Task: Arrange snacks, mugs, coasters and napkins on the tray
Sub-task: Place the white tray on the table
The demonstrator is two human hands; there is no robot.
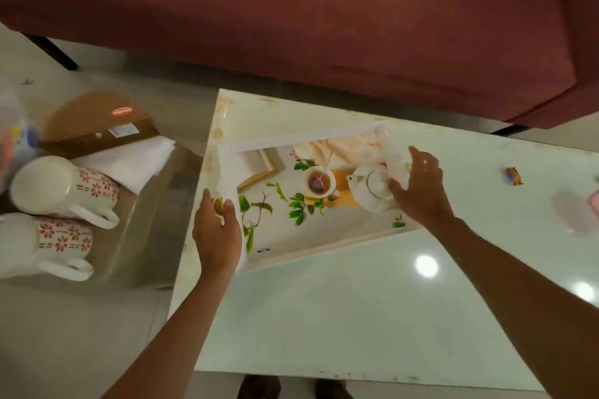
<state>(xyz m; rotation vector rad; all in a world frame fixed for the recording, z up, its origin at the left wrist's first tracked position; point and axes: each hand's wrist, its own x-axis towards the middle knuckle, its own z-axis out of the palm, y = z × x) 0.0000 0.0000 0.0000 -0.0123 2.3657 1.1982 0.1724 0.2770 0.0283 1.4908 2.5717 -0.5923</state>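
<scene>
Setting: home living room.

- Seating: maroon fabric sofa (291, 10) on dark legs, along the far edge of the worktop.
- Worktop (324, 301): low, glossy white coffee table that reflects ceiling lights.
- Side surface: lower glass-topped table (152, 236) off the worktop's left edge.
- Floor (81, 334): pale and smooth.
- Household tableware: serving tray (291, 137) with a printed teapot-and-leaves picture, near the worktop's far left corner. On the glass table, two white mugs (61, 188) with red flowers lie on their sides beside folded white napkins (129, 162).
- Small item: wrapped sweet (514, 175) near the worktop's right edge.
</scene>
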